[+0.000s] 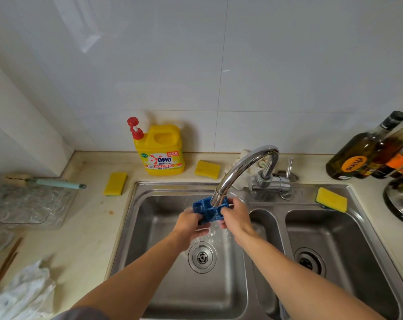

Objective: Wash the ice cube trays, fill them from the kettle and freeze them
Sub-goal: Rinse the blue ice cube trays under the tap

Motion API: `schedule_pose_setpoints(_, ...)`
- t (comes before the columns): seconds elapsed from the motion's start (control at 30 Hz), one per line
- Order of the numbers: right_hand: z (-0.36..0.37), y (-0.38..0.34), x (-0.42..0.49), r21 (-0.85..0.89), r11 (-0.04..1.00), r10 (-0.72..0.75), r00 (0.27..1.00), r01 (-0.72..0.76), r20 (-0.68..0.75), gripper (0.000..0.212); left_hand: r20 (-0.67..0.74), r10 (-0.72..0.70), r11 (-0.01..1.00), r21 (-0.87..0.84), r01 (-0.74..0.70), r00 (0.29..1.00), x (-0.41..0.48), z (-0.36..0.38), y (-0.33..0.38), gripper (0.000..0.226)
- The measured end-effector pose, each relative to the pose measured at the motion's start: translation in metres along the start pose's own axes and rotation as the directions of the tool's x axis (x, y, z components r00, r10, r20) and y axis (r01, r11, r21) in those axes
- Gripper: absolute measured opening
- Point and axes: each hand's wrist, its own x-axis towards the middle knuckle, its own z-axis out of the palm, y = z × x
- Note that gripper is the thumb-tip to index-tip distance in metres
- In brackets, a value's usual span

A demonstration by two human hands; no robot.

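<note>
A small blue ice cube tray (207, 210) is held over the left basin of the steel sink (149, 204), right under the spout of the chrome tap (242, 167). Water runs over it and splashes down toward the drain (202, 257). My left hand (189, 225) grips the tray's left end from below. My right hand (236, 215) grips its right end, fingers over the top edge. Part of the tray is hidden behind the spout and my fingers.
A yellow OMO detergent jug (161, 151) stands behind the sink. Yellow sponges lie at the left (115, 183), at the back (207, 169) and on the sink's right ledge (331, 199). Oil bottles (366, 151) stand at the right. A clear tray (27, 204), brush (48, 181) and white cloth (22, 292) are at left.
</note>
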Motion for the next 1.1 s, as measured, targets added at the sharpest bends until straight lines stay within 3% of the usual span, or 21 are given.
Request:
schedule_pose_setpoints(0.23, -0.016, -0.017, -0.008, 0.012, 0.999, -0.044, 0.999, 0.044, 0.007, 0.026, 0.106, 0.005, 0.929, -0.369, 0.035, 0.994, -0.007, 0.008, -0.001, 0.039)
schedule_pose_setpoints(0.33, -0.021, -0.017, -0.015, -0.041, 0.995, -0.086, 0.995, 0.088, 0.043, 0.024, 0.122, -0.04, 0.878, -0.469, 0.093, 0.992, -0.004, 0.019, 0.0, 0.058)
schedule_pose_setpoints(0.53, -0.032, -0.017, -0.021, -0.096, 0.986, -0.131, 0.99, 0.135, 0.047, 0.023, 0.1, -0.066, 0.909, -0.405, 0.101, 0.993, 0.002, 0.035, 0.007, 0.072)
schedule_pose_setpoints(0.7, -0.041, -0.019, -0.019, -0.131, 0.983, -0.124, 0.991, 0.13, 0.051, 0.024, 0.198, -0.08, 0.919, -0.364, 0.149, 0.977, 0.002, 0.041, 0.01, 0.078)
schedule_pose_setpoints(1.1, -0.039, -0.017, -0.02, -0.122, 0.986, -0.101, 0.992, 0.11, 0.075, 0.025, 0.252, -0.126, 0.895, -0.389, 0.22, 0.959, 0.001, 0.034, 0.002, 0.069)
